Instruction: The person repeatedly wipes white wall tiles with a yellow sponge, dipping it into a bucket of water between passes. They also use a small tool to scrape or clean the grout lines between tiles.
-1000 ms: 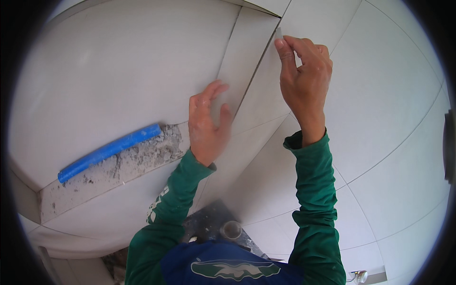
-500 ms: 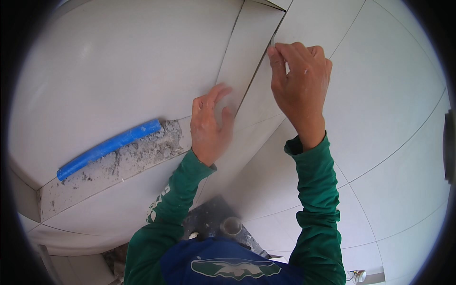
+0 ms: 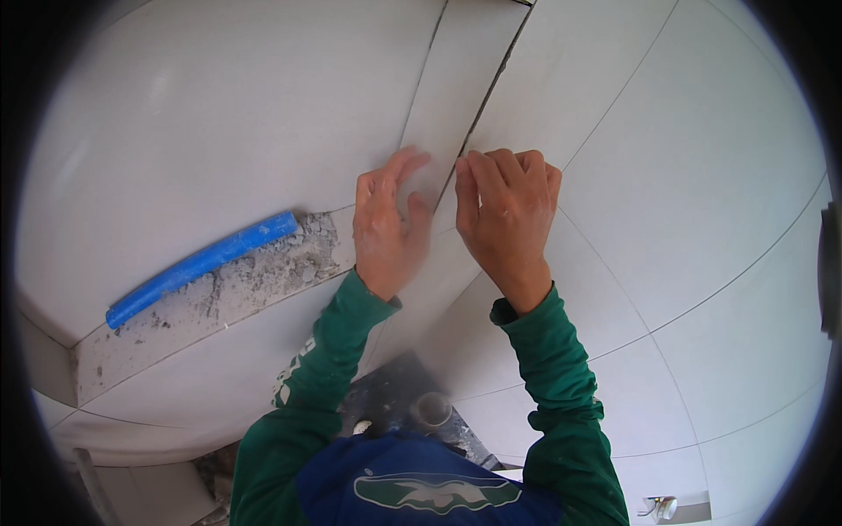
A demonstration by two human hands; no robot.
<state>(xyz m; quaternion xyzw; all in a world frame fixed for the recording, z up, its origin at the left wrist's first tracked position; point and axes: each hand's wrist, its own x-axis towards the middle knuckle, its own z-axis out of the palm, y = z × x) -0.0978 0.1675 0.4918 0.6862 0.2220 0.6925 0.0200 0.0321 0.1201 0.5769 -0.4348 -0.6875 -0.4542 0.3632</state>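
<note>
My right hand (image 3: 509, 215) is closed in a pinch at the dark gap (image 3: 485, 105) between a narrow white tile (image 3: 452, 79) and the white tiled wall (image 3: 702, 175) on its right. A thin, pale flat piece showed between thumb and forefinger half a second ago; the fingertips now mostly hide it. My left hand (image 3: 384, 223), slightly blurred, is open over the lower end of the narrow tile, fingers curved and thumb apart, with nothing in it.
On the left, a blue tube (image 3: 206, 267) lies along a ledge (image 3: 110, 359) strewn with grey mortar crumbs (image 3: 303, 250). Below is a dark, dusty surface (image 3: 381, 386) with a round container (image 3: 431, 408). A wall opening at lower right has wires and a round white fitting (image 3: 668, 508).
My right hand has slid down along the gap, toward me and a little left, still pinched. My left hand has stayed in nearly the same place.
</note>
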